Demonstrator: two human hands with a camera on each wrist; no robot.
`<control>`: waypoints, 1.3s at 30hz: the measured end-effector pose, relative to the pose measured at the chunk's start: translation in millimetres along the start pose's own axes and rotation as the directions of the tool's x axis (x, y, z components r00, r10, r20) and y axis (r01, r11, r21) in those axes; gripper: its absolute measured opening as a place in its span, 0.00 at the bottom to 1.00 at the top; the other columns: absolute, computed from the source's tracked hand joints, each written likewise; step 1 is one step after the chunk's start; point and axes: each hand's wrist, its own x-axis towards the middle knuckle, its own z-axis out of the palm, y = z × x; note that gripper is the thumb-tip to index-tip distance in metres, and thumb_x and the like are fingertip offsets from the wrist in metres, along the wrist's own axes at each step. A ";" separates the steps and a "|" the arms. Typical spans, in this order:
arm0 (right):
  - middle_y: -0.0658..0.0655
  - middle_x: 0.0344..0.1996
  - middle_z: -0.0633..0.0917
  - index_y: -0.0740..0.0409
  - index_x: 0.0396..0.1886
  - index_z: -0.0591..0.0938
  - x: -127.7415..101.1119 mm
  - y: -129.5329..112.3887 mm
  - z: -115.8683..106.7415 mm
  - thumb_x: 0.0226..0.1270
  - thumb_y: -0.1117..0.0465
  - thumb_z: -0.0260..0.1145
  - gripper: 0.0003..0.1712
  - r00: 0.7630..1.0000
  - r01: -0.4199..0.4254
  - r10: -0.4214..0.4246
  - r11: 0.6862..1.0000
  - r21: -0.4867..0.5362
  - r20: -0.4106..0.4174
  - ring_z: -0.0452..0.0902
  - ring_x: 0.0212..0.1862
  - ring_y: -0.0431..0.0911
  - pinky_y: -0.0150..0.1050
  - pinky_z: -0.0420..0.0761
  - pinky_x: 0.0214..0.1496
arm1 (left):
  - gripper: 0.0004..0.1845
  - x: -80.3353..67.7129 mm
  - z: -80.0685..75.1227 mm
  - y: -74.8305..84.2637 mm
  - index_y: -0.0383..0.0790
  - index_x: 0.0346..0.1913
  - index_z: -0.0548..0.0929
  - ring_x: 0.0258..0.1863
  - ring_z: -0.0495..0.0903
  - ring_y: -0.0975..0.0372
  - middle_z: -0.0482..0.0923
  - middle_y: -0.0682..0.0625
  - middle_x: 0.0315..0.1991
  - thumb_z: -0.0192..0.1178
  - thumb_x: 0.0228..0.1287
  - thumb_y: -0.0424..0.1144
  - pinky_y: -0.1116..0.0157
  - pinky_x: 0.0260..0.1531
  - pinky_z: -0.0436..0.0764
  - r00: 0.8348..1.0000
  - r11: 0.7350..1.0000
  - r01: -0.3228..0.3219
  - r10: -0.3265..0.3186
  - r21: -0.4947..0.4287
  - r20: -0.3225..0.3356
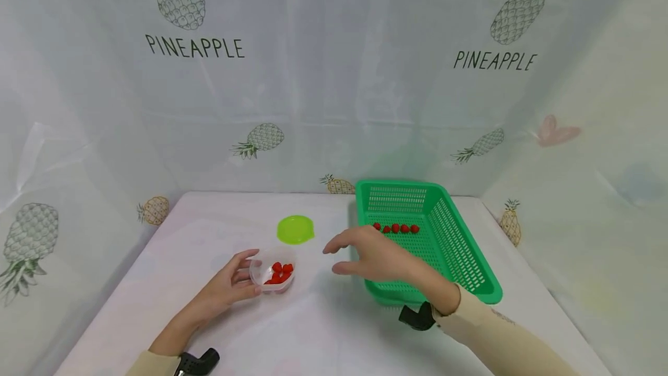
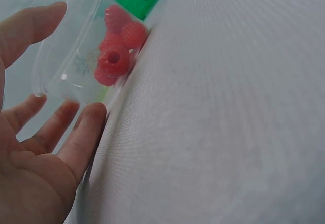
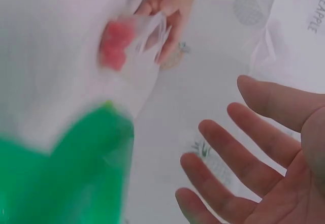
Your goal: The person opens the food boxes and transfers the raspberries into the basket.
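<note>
Left hand (image 1: 229,286) cups a clear tub (image 1: 272,274) w/ fingers curled round its side, lower centre of frame; raspberries (image 1: 279,272) inside. Right hand (image 1: 378,257) hovers mid-frame, fingers spread & relaxed, holding nothing, betw. tub & green basket (image 1: 459,248). Row of berries (image 1: 395,228) in basket. Green lid (image 1: 295,229) lies above tub, apart from it.

A staged recording booth, not a lived-in room: a white-covered table (image 1: 323,329) is enclosed on 3 sides by hung plastic sheeting (image 1: 334,103) printed with pineapples and the word "PINEAPPLE".
</note>
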 end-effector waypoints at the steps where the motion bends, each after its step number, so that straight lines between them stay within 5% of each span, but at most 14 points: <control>1: 0.43 0.54 0.89 0.48 0.59 0.89 2.3 -1.9 4.0 0.72 0.57 0.75 0.17 1.000 0.001 -0.001 1.000 0.003 -0.003 0.83 0.61 0.41 0.41 0.83 0.63 | 0.48 -0.1 -0.5 0.0 0.49 0.82 0.59 0.69 0.75 0.45 0.65 0.37 0.75 0.76 0.65 0.41 0.69 0.57 0.82 1.000 1.000 -0.001 0.001 0.001 0.001; 16: 0.52 0.51 0.91 0.56 0.58 0.89 55.0 -3.9 68.5 0.71 0.65 0.74 0.17 0.998 0.031 -0.029 0.999 0.041 -0.057 0.85 0.57 0.43 0.38 0.82 0.62 | 0.48 5.3 0.2 3.3 0.49 0.83 0.59 0.69 0.76 0.46 0.66 0.37 0.74 0.75 0.66 0.43 0.59 0.61 0.83 1.000 0.999 -0.003 0.003 0.033 0.014; 25: 0.52 0.50 0.91 0.55 0.56 0.90 94.5 7.2 97.0 0.70 0.67 0.74 0.16 0.998 -0.035 0.034 0.999 -0.028 -0.043 0.85 0.57 0.49 0.35 0.83 0.59 | 0.48 2.5 -1.0 3.4 0.49 0.82 0.59 0.70 0.76 0.46 0.66 0.37 0.75 0.76 0.66 0.44 0.63 0.59 0.83 1.000 0.999 -0.005 0.004 0.032 0.022; 39: 0.44 0.44 0.92 0.50 0.54 0.91 120.5 8.5 117.9 0.70 0.64 0.75 0.14 0.996 -0.064 0.074 0.978 -0.196 0.044 0.82 0.46 0.38 0.30 0.82 0.51 | 0.48 -2.0 -1.1 0.6 0.50 0.82 0.59 0.70 0.75 0.46 0.66 0.37 0.75 0.76 0.65 0.44 0.62 0.61 0.83 1.000 1.000 0.008 -0.008 0.023 0.005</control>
